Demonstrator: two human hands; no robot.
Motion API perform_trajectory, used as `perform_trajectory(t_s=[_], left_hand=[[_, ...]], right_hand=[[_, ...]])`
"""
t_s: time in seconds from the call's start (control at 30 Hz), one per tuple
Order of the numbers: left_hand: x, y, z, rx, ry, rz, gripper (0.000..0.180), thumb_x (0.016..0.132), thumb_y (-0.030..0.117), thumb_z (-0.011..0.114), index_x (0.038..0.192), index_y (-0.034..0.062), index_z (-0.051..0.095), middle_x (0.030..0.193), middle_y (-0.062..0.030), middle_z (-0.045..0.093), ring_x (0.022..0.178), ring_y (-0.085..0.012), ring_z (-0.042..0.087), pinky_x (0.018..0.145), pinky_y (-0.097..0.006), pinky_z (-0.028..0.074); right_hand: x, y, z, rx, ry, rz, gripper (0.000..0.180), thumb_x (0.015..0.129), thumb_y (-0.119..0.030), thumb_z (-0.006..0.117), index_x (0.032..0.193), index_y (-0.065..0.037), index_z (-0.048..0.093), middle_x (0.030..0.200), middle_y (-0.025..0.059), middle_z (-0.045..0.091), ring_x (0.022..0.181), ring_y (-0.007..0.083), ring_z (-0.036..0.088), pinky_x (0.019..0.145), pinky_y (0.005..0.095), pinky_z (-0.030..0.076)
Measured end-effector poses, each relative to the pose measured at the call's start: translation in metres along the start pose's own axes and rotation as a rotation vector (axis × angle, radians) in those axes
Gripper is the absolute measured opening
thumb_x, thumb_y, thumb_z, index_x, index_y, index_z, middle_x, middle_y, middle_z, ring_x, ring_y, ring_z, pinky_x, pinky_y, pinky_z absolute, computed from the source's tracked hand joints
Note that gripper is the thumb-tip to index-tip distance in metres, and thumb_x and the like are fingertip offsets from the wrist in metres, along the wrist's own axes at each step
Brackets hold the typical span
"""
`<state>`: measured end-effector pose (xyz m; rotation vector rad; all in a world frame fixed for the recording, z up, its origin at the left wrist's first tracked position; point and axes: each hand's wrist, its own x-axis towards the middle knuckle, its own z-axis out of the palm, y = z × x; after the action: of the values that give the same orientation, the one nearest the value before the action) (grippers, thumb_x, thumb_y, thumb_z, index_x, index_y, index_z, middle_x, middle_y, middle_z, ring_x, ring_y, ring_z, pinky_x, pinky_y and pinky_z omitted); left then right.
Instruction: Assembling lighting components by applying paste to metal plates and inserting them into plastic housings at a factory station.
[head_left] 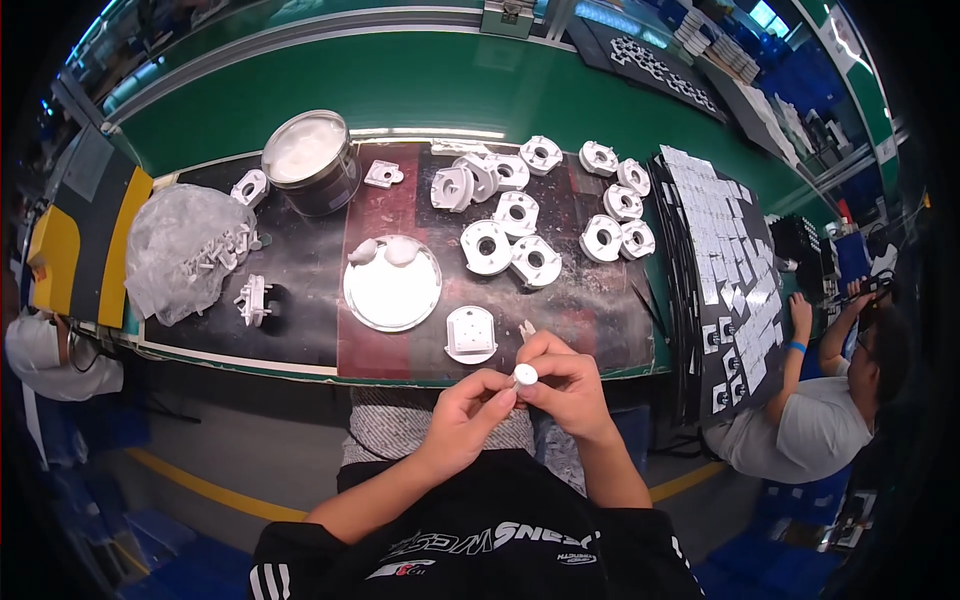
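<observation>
Hands meet just off the near edge of the tabletop, above the person's lap. The left hand and the right hand are both curled shut around a small round white plastic cap, pinched between the fingertips of both, with its flat round face turned up.

On the tabletop just beyond them, at the near edge, lies a white plastic housing with a rounded top, apart from the hands. To its left sits a round metal plate carrying two lumps of white paste at its far rim. Toward the far edge stands a metal tin filled with white paste, with single white parts on either side of it. At the left end lies a crumpled clear plastic bag holding small white pieces, and a white bracket lies near it. A cluster of white ring-shaped housings spreads across the far right part. At the right end, black trays carry rows of small white pieces, where another person's hand rests.
</observation>
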<state>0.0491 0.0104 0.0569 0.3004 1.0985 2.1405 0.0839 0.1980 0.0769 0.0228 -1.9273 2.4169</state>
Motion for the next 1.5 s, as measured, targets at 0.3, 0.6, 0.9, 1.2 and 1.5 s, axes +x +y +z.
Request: perform_trajectory(t_s=[0.3, 0.6, 0.9, 1.2, 1.5], left_hand=[[-0.004, -0.013, -0.002, -0.007, 0.038, 0.020, 0.019, 0.107, 0.015, 0.064, 0.117, -0.0015, 0.065, 0.110, -0.0066, 0.070, 0.102, -0.0120, 0.066, 0.093, -0.028, 0.054], [0.002, 0.017, -0.007, 0.977, 0.247, 0.388, 0.044, 0.088, 0.023, 0.084, 0.120, 0.0001, 0.066, 0.107, -0.0097, 0.068, 0.094, -0.0231, 0.064, 0.086, -0.037, 0.053], [0.043, 0.016, -0.025, 1.596, 0.351, 0.424, 0.085, 0.067, 0.031, 0.095, 0.137, 0.0013, 0.057, 0.126, -0.0164, 0.059, 0.113, -0.0371, 0.056, 0.096, -0.046, 0.049], [0.043, 0.001, -0.026, 1.365, 0.217, 0.427, 0.080, 0.067, 0.027, 0.095, 0.134, 0.0023, 0.059, 0.127, -0.0157, 0.067, 0.108, -0.0368, 0.062, 0.095, -0.046, 0.052], [0.046, -0.002, -0.040, 1.217, 0.180, 0.403, 0.074, 0.067, 0.026, 0.094, 0.129, 0.0024, 0.064, 0.126, -0.0153, 0.069, 0.110, -0.0374, 0.063, 0.097, -0.045, 0.052]], right_hand=[[-0.005, 0.005, 0.000, 0.015, 0.015, -0.057, 0.018, 0.088, 0.005, 0.079, 0.106, 0.004, 0.076, 0.109, 0.0064, 0.061, 0.094, 0.0126, 0.061, 0.078, 0.0260, 0.051], [0.002, 0.008, -0.014, -0.117, 0.056, -0.148, 0.016, 0.086, 0.004, 0.080, 0.102, 0.004, 0.076, 0.098, 0.0061, 0.065, 0.090, 0.0112, 0.061, 0.074, 0.0244, 0.049], [0.020, 0.011, -0.026, 0.107, 0.145, -0.028, 0.012, 0.095, 0.000, 0.074, 0.106, 0.005, 0.073, 0.097, 0.0091, 0.072, 0.081, 0.0130, 0.069, 0.066, 0.0254, 0.053], [0.034, 0.034, -0.035, -0.038, 0.178, 0.013, 0.016, 0.094, 0.001, 0.075, 0.109, 0.005, 0.074, 0.101, 0.0076, 0.073, 0.086, 0.0121, 0.069, 0.075, 0.0240, 0.053], [0.053, 0.048, -0.037, -0.325, 0.080, -0.049, 0.016, 0.091, -0.003, 0.078, 0.106, 0.002, 0.078, 0.103, 0.0072, 0.071, 0.093, 0.0133, 0.066, 0.082, 0.0275, 0.052]])
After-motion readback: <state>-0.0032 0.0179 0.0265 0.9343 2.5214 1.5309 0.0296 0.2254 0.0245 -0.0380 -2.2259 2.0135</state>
